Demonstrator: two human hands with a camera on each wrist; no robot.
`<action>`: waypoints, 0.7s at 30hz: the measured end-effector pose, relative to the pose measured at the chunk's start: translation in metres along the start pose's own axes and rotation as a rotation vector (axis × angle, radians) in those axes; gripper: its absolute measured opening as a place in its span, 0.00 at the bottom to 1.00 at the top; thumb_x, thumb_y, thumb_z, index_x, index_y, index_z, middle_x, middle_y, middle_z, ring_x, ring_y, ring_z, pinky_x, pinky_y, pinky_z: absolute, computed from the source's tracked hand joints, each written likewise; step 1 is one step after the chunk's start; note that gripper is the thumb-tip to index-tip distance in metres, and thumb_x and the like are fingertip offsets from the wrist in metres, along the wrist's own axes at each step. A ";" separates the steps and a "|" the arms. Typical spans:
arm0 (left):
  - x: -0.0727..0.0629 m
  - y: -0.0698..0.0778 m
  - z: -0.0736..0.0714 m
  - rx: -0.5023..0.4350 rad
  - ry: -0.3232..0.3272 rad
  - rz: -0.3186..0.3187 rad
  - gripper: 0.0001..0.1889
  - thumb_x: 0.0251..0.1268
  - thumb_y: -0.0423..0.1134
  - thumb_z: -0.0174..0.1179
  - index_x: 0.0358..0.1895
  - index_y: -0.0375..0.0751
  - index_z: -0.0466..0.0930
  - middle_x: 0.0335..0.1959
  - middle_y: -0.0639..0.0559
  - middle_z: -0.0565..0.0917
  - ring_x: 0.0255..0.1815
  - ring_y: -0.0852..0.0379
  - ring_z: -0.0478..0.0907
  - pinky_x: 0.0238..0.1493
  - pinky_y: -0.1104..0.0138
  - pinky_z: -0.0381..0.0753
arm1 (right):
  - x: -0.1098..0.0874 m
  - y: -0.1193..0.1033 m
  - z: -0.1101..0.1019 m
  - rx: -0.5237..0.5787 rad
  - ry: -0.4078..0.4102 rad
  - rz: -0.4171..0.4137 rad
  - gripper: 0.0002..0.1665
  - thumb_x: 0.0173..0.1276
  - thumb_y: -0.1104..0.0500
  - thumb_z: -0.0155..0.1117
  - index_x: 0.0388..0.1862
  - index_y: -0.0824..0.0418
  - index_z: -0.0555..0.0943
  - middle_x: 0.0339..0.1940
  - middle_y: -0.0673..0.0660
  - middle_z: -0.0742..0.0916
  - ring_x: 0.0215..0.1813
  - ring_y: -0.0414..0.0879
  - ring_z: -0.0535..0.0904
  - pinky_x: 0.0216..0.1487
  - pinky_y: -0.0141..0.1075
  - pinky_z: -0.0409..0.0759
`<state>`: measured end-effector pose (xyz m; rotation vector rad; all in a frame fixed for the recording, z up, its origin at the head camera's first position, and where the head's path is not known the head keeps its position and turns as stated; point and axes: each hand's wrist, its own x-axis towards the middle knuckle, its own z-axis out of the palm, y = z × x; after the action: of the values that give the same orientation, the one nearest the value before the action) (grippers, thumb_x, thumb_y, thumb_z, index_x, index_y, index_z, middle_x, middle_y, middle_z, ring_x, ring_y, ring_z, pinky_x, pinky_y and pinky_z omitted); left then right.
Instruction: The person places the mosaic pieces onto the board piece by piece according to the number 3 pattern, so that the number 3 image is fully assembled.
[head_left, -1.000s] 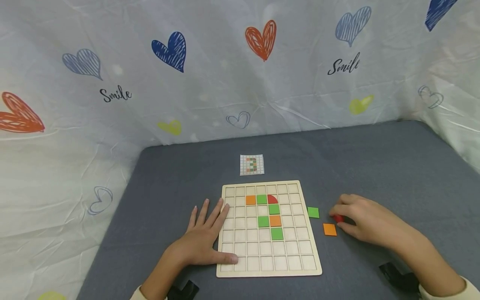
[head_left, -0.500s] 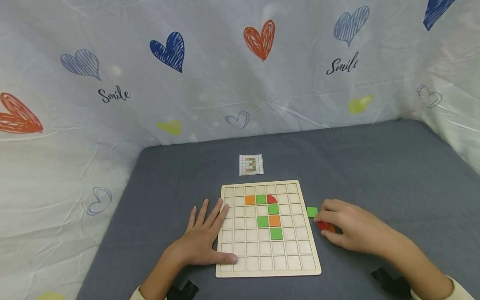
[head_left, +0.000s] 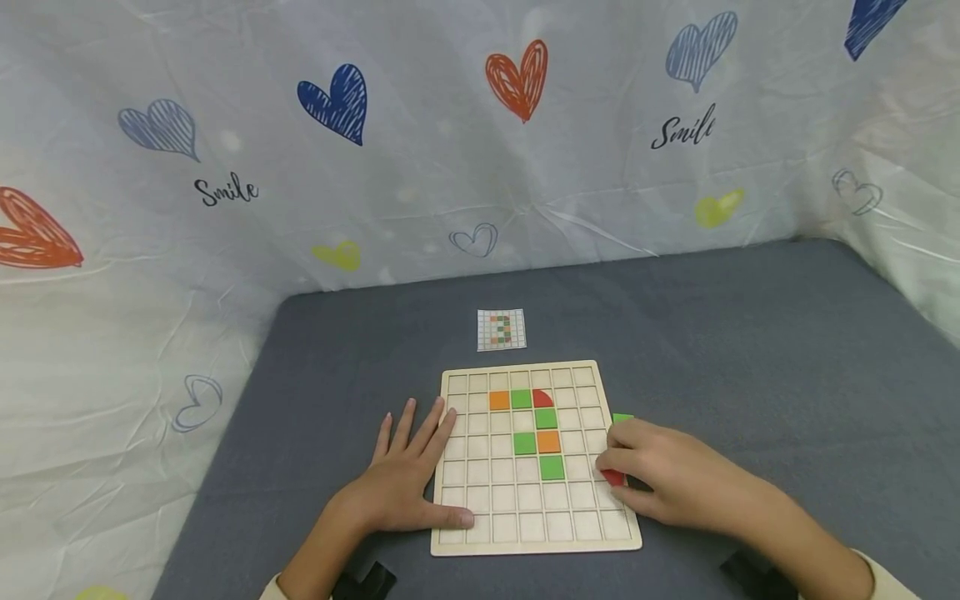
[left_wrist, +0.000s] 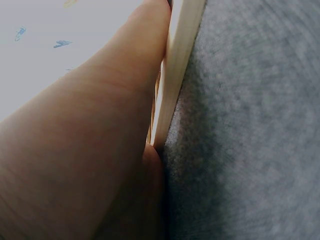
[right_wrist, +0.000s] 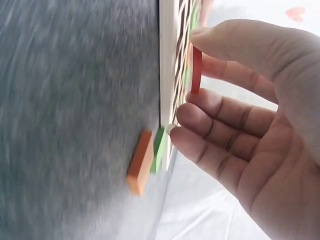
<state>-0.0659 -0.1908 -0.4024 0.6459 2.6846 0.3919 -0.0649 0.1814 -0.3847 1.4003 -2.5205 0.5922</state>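
Note:
A pale wooden grid board point(head_left: 504, 497) lies on the grey cloth with several orange, green and red tiles set in its cells. My left hand point(head_left: 408, 483) rests spread on the board's left edge, fingers straight and thumb over the lower left cells. Over the right edge of the board, my right hand point(head_left: 663, 467) pinches a red tile point(right_wrist: 197, 70) between thumb and fingers. Beside the board, a green tile point(head_left: 622, 417) is partly covered by that hand. An orange tile point(right_wrist: 141, 162) shows on the cloth in the right wrist view; the hand hides it in the head view.
A small printed card point(head_left: 502, 330) with a coloured grid pattern lies behind the board. The grey cloth-covered table point(head_left: 360, 350) reaches back to a white curtain point(head_left: 420, 150) printed with hearts and words.
My right hand has carried the red tile leftward from the cloth, past the orange tile, to over the board's right edge. The left hand has stayed in place.

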 end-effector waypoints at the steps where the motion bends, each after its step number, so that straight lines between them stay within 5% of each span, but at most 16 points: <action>1: 0.000 0.000 0.000 0.001 0.001 -0.001 0.66 0.48 0.83 0.55 0.83 0.53 0.34 0.82 0.53 0.30 0.79 0.39 0.20 0.70 0.36 0.23 | 0.002 -0.002 0.001 -0.002 -0.002 -0.010 0.15 0.52 0.64 0.78 0.34 0.48 0.83 0.33 0.39 0.70 0.33 0.32 0.64 0.31 0.21 0.64; 21: 0.000 0.000 0.002 -0.004 0.008 -0.002 0.66 0.47 0.84 0.55 0.83 0.54 0.35 0.83 0.53 0.31 0.79 0.39 0.21 0.70 0.36 0.24 | 0.026 -0.021 0.016 -0.026 0.016 -0.121 0.11 0.52 0.64 0.74 0.29 0.49 0.82 0.28 0.39 0.69 0.29 0.33 0.63 0.31 0.22 0.64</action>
<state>-0.0654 -0.1907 -0.4039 0.6417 2.6911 0.4004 -0.0603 0.1442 -0.3847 1.5196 -2.4017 0.5442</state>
